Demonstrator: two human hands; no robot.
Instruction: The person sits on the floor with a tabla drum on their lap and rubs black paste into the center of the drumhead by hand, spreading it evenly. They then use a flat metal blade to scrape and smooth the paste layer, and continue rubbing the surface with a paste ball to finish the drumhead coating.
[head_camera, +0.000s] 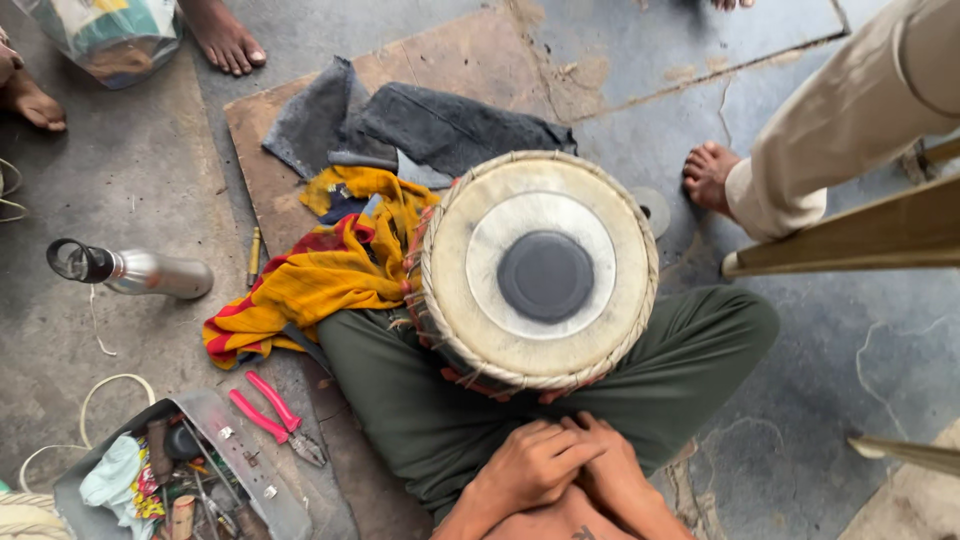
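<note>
A round drum (540, 272) with a cream skin, a pale ring and a black centre patch rests upright in my lap, between my crossed legs in green trousers (420, 400). A woven strap rim runs around its head. My left hand (530, 465) and my right hand (608, 468) lie folded together just below the drum's near edge, the left one over the right. Their fingers are curled closed and hold nothing. Neither hand touches the drum.
A yellow and red cloth (320, 270) and a grey cloth (420, 125) lie on a wooden board (470, 55) to the left of the drum. A steel bottle (140, 272), pink-handled pliers (270, 410) and an open tool tin (200, 470) lie left. Another person's foot (710, 175) stands right.
</note>
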